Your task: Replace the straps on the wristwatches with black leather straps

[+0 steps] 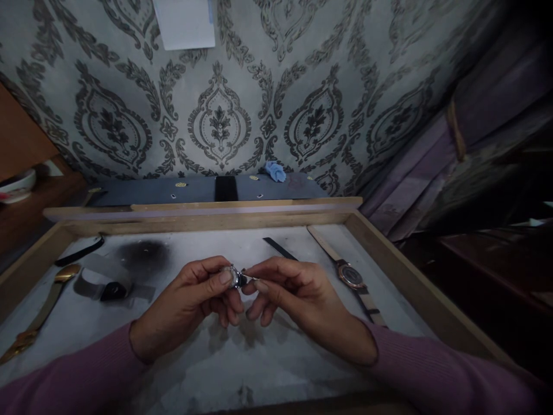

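A small silver-coloured watch (235, 277) is pinched between the thumb and fingers of my left hand (190, 294), above the white tray floor. Close against the watch's right side is my right hand (302, 297), its thumb and forefinger closed on a thin, light piece too small to name. Something dark sits between the watch and those fingertips. Behind the right hand a dark strap (277, 246) shows; its near end is hidden, and I cannot tell whether it joins the watch.
A wooden-rimmed tray (242, 220) surrounds the work. On its right lies a watch with a pale strap (351, 275). At left are a gold-coloured watch (43, 314), a grey-banded watch (113, 290) and a black strap (80, 252). Behind the rim rests a crumpled blue thing (275, 171).
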Available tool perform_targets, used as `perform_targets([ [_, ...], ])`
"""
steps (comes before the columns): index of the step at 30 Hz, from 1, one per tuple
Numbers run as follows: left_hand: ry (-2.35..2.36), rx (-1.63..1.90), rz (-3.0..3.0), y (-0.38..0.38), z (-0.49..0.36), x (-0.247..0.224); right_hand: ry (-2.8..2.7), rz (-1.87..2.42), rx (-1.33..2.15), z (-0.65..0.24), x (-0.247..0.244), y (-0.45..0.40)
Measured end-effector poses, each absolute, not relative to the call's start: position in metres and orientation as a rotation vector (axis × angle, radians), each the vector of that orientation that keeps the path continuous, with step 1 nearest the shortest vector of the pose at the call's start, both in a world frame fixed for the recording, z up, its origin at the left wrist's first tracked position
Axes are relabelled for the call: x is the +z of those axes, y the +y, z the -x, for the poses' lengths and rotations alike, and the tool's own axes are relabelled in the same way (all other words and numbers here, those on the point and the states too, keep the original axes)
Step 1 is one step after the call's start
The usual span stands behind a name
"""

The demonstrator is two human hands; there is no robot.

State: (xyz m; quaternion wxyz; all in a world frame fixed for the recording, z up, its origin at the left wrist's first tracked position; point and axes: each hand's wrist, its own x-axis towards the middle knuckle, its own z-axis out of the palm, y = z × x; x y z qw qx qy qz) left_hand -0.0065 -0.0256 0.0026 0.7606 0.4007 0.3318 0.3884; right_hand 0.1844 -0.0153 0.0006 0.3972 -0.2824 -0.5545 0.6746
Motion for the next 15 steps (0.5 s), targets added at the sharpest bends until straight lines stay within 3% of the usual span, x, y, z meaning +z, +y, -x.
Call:
perform_targets([
  [15, 0.734, 0.839, -0.873, -0.0264, 0.006, 0.0047, -1.411, 0.732, 1.736, -0.1853, 0.0044, -0.0157],
])
